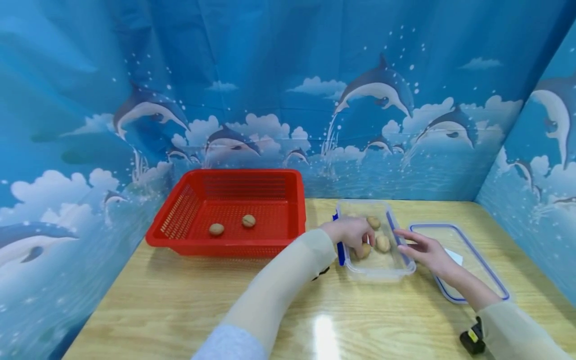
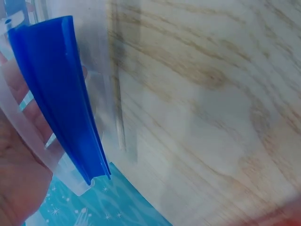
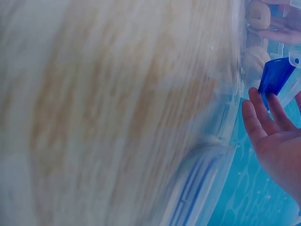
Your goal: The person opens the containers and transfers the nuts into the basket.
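A clear plastic box (image 1: 380, 272) with blue side latches (image 3: 277, 75) holds several walnuts (image 1: 382, 244). My left hand (image 1: 354, 233) reaches down into it, its fingers curled round a walnut (image 1: 363, 250) near the left wall. Through the clear wall beside a lowered blue latch (image 2: 59, 94), the left wrist view shows part of that hand's fingers. My right hand (image 1: 429, 254) is at the box's right rim, fingers extended; in the right wrist view its fingertips (image 3: 254, 96) are against the blue latch there.
To the left stands a red plastic basket (image 1: 225, 243) with two walnuts (image 1: 248, 220) inside. The box's clear lid (image 1: 483, 272), edged in blue, lies on the wooden table (image 1: 360, 320) at the right, under my right forearm. A dolphin-print curtain (image 1: 279, 75) closes off the back and sides.
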`<state>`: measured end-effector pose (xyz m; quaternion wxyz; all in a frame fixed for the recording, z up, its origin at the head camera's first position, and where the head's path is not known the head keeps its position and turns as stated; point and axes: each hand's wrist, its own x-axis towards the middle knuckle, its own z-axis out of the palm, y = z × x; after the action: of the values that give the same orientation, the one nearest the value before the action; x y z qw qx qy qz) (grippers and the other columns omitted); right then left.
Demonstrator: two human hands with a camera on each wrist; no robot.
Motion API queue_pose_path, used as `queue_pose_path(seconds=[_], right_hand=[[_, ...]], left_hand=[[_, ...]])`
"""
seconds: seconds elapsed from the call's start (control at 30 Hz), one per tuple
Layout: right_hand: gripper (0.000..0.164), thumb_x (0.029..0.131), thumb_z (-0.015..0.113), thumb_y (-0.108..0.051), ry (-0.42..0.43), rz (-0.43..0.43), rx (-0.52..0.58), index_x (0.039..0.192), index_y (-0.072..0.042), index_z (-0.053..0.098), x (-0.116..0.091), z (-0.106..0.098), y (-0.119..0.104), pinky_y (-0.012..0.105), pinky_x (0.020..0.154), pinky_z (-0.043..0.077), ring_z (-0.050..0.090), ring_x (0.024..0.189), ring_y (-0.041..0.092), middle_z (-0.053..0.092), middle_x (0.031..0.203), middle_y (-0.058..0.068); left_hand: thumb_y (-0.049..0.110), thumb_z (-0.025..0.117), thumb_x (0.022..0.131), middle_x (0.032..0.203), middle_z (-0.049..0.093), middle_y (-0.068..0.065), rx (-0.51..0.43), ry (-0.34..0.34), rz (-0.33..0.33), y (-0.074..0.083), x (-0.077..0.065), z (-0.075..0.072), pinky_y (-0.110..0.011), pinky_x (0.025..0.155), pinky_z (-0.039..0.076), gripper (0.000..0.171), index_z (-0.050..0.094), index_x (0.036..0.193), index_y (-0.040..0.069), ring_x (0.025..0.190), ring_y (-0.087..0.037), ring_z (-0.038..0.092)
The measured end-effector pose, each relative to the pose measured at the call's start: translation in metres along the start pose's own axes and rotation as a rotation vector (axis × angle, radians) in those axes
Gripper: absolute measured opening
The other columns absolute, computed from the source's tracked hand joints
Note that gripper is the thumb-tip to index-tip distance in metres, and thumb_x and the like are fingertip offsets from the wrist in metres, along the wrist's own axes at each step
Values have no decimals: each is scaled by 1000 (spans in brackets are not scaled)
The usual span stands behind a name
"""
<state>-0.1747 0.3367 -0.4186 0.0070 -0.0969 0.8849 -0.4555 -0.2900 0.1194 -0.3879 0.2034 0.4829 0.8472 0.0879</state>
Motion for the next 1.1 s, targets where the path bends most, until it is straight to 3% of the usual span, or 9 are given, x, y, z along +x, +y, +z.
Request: queue_pose_path(seconds=[0.17, 0.3, 0.53, 0.7, 0.9, 1.1], right_hand=[[54, 101, 55, -21, -1, 10, -5, 145, 4, 38, 0, 0, -1, 14, 85, 43, 48, 121, 48, 35, 146, 31], [54, 101, 55, -22, -3, 11, -9, 146, 3, 38, 2, 0, -1, 14, 85, 43, 48, 121, 48, 35, 146, 31], [53, 101, 56, -21, 3, 2, -13, 145, 4, 39, 1, 0, 2, 15, 84, 44, 48, 120, 48, 38, 144, 31], [54, 101, 55, -25, -4, 20, -23, 146, 2, 39, 0, 0, 3, 14, 85, 43, 47, 121, 47, 36, 146, 30], [55, 101, 55, -25, -1, 20, -24, 145, 3, 39, 0, 0, 3, 11, 85, 41, 46, 122, 48, 36, 146, 30], [55, 101, 54, -25, -4, 9, -30, 145, 4, 39, -1, 1, 2, 11, 84, 40, 46, 122, 48, 36, 145, 31]], left_hand=[[13, 78, 80, 98, 62, 12, 13, 0, -21, 0, 2, 0, -15, 73, 44, 33, 71, 110, 24, 89, -2, 55], [11, 79, 80, 99, 61, 10, -54, 6, -35, -1, 2, -3, -15, 73, 44, 32, 71, 109, 23, 90, -4, 55], [12, 79, 81, 107, 63, 5, -67, 31, 31, -4, -8, -18, -15, 76, 44, 34, 70, 114, 16, 96, -6, 56], [7, 75, 82, 111, 63, 5, -106, 33, 71, -6, -25, -43, -17, 78, 46, 37, 68, 119, 12, 101, -7, 56], [13, 77, 84, 112, 63, 5, -146, 66, 137, -10, -53, -70, -17, 82, 46, 34, 69, 117, 14, 104, -7, 55], [9, 75, 85, 115, 62, 3, -273, 88, 110, -23, -90, -85, -19, 79, 50, 35, 67, 119, 13, 100, -11, 59]])
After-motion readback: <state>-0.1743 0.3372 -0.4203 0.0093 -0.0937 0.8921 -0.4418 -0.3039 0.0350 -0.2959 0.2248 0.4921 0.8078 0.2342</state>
